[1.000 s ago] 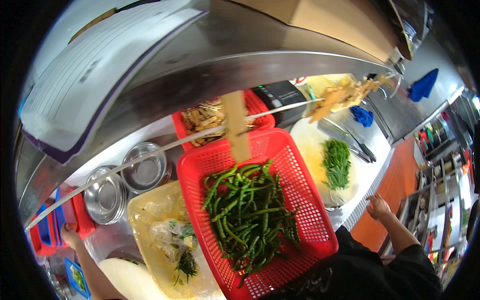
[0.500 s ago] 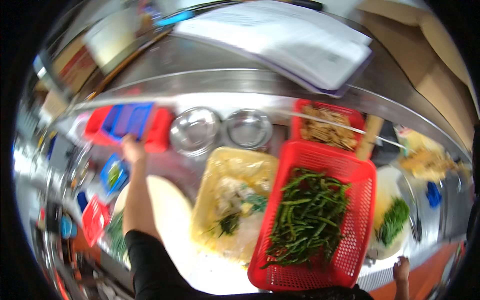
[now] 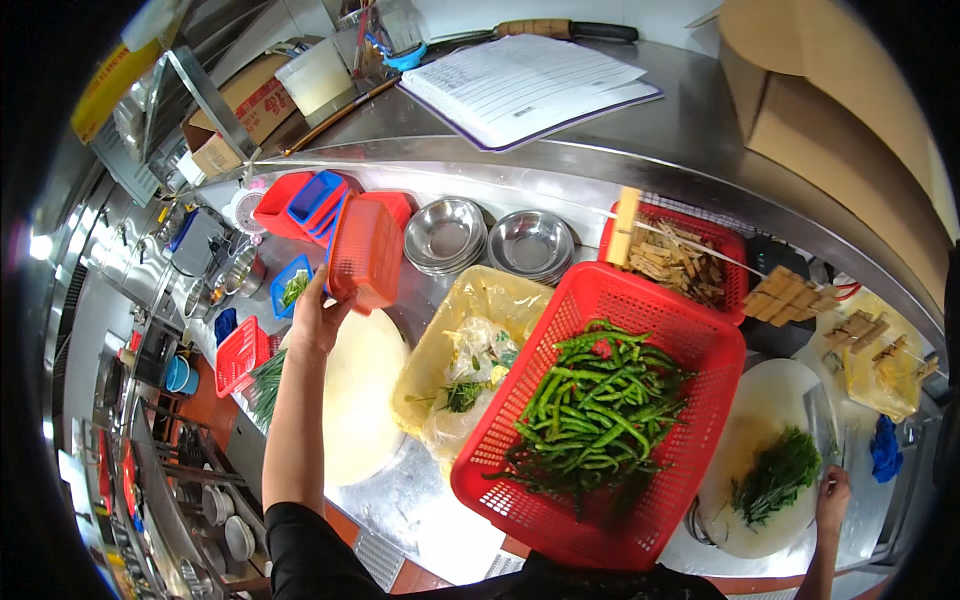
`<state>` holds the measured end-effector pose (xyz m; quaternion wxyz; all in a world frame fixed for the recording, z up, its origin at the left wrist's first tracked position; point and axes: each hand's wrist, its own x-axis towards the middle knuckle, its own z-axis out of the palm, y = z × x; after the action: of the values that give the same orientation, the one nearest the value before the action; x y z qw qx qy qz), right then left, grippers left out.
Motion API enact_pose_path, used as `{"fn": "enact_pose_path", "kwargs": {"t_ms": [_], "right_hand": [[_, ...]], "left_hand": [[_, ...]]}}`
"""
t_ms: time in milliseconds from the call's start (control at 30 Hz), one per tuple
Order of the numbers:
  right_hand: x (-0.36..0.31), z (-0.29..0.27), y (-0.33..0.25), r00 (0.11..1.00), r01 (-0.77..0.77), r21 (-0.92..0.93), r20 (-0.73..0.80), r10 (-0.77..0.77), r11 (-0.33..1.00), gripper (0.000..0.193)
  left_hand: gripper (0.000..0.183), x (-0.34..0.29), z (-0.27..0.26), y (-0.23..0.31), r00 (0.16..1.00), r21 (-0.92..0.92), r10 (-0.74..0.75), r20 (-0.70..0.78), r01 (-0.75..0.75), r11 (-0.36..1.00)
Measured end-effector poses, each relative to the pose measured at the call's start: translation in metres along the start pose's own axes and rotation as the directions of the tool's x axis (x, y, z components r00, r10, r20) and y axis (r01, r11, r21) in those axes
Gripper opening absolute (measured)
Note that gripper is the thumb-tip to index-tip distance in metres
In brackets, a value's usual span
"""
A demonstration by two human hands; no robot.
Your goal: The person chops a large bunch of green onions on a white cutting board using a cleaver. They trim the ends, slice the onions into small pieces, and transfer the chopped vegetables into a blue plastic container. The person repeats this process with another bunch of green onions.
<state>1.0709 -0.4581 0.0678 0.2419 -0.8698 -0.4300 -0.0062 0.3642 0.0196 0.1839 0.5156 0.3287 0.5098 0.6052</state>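
Note:
My left hand grips a small orange-red plastic basket by its lower end, fingers closed, above the back edge of a round pale cutting board. A blue edge shows along the basket's left side; whether it belongs to a second basket I cannot tell. More red and blue baskets lie behind it. Close against my body is a large red perforated basket, tilted, heaped with green chili peppers. My right hand does not show.
Another person's hand is beside a board with chopped greens and a knife. Stacked steel bowls stand behind a yellow tray. A red basket of tan strips sits at back; papers lie on the shelf.
My left hand has lifted the orange-red basket off the baskets at back left and brought it rightward and nearer. My view has shifted, and the chili basket appears more tilted.

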Motion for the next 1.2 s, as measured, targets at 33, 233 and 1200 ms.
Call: {"fn": "enact_pose_path", "kwargs": {"t_ms": [33, 233, 1200], "right_hand": [[0.001, 0.000, 0.004, 1.000, 0.005, -0.002, 0.000, -0.005, 1.000, 0.017], [-0.011, 0.008, 0.020, 0.998, 0.011, 0.046, -0.069, -0.008, 0.999, 0.022], [-0.010, -0.015, 0.027, 0.956, 0.112, -0.097, 0.284, -0.080, 0.989, 0.050]], "left_hand": [[0.021, -0.007, 0.005, 0.003, 0.998, -0.092, -0.067, 0.001, 0.067, 0.994], [0.026, -0.018, -0.046, -0.003, 0.999, 0.452, 0.010, 0.039, -0.027, 0.892], [0.024, -0.350, 0.118, -0.038, 0.727, 0.413, 0.437, 0.530, -0.671, 0.616]]}}
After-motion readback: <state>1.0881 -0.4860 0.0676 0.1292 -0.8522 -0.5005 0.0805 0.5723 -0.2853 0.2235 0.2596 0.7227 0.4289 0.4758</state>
